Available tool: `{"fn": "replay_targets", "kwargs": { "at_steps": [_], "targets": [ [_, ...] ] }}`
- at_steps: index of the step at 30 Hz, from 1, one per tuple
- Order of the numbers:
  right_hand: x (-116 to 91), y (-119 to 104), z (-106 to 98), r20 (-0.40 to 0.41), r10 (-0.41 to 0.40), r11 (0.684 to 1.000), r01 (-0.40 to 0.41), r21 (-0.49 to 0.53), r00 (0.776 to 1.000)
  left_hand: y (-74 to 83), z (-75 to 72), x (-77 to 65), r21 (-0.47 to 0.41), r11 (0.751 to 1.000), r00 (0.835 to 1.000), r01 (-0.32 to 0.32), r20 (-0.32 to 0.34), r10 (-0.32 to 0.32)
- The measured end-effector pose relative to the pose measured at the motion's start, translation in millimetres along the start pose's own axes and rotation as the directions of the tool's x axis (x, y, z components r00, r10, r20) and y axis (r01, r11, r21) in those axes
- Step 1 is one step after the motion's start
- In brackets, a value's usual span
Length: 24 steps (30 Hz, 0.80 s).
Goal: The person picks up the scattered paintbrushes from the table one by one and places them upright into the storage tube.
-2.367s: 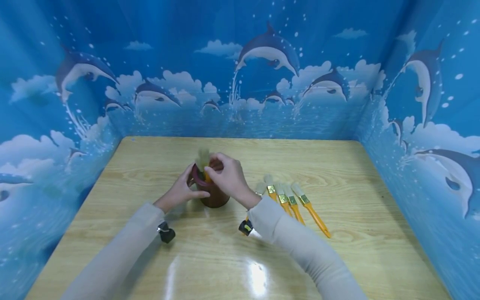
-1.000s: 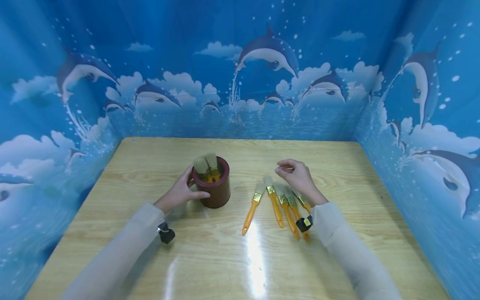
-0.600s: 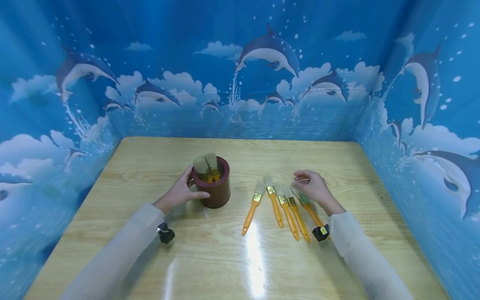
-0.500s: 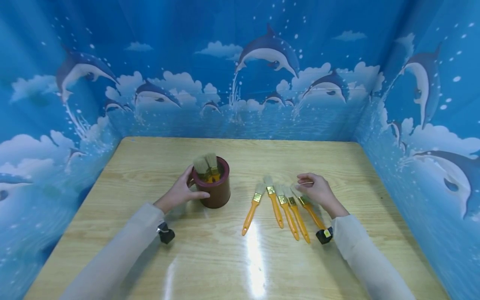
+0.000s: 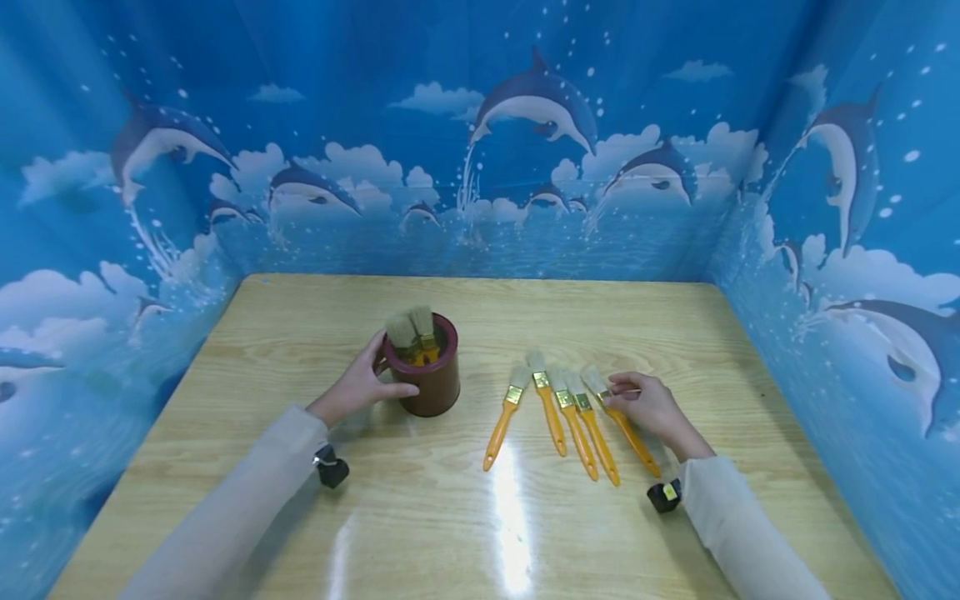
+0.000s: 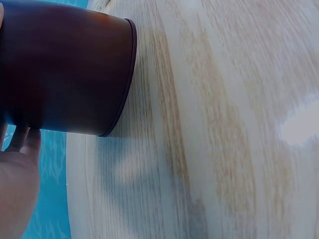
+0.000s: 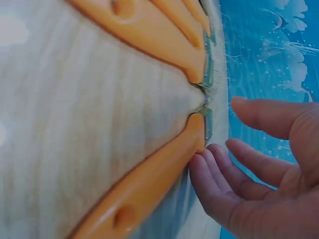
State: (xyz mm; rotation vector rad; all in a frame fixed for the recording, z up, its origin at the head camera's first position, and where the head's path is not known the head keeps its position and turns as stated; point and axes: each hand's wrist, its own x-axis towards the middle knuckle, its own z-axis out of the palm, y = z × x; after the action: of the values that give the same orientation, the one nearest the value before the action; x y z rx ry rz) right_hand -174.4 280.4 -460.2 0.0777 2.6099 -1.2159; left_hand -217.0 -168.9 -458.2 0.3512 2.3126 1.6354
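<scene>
My left hand (image 5: 354,390) grips a brown cylindrical cup (image 5: 432,390) by its left side, thumb across the front. Bristle-up paintbrushes (image 5: 412,329) stand in it, leaning left. In the left wrist view, the cup's dark wall (image 6: 65,69) fills the upper left, with part of the hand (image 6: 17,184) below it. At the far right of the loose brushes, my right hand (image 5: 654,408) is beside a paintbrush (image 5: 632,437) lying on the table. The right wrist view has bent fingertips right at that paintbrush's orange handle (image 7: 149,184), near its metal collar; the thumb (image 7: 269,117) stands apart.
Several more orange-handled paintbrushes (image 5: 555,412) lie fanned out between the cup and my right hand, bristles pointing away. The wood-grain table (image 5: 420,517) is bounded at the back and sides by a blue dolphin-print curtain (image 5: 360,242).
The right hand has left the cup, where it was putting in a paintbrush, and moved right and down to the rightmost loose paintbrush. The left hand stays on the cup.
</scene>
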Motion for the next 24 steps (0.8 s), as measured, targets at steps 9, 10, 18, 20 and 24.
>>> {"fn": "replay_targets", "kwargs": {
  "at_steps": [9, 10, 18, 20, 24],
  "targets": [
    [1, 8, 8, -0.053, 0.033, 0.992, -0.04, -0.123, 0.998, 0.7, -0.2, 0.0, -0.009, 1.0, 1.0, -0.01, 0.0, 0.01],
    [2, 8, 9, -0.059, 0.035, 0.991, -0.042, -0.126, 0.998, 1.1, -0.1, -0.5, -0.01, 1.0, 1.0, -0.008, 0.0, 0.008],
    [5, 10, 10, -0.062, 0.021, 0.989, -0.03, -0.146, 0.998, 4.0, -0.5, -2.1, -0.007, 1.0, 1.0, -0.003, -0.002, 0.003],
    [6, 11, 10, -0.06, 0.017, 0.988, -0.026, -0.15, 0.998, 4.1, -0.5, -2.1, -0.008, 1.0, 1.0, -0.005, -0.003, 0.005],
    [6, 12, 9, -0.057, 0.007, 0.987, -0.016, -0.163, 0.998, 5.1, -0.1, -2.7, -0.015, 1.0, 1.0, -0.001, -0.001, 0.001]
  ]
}}
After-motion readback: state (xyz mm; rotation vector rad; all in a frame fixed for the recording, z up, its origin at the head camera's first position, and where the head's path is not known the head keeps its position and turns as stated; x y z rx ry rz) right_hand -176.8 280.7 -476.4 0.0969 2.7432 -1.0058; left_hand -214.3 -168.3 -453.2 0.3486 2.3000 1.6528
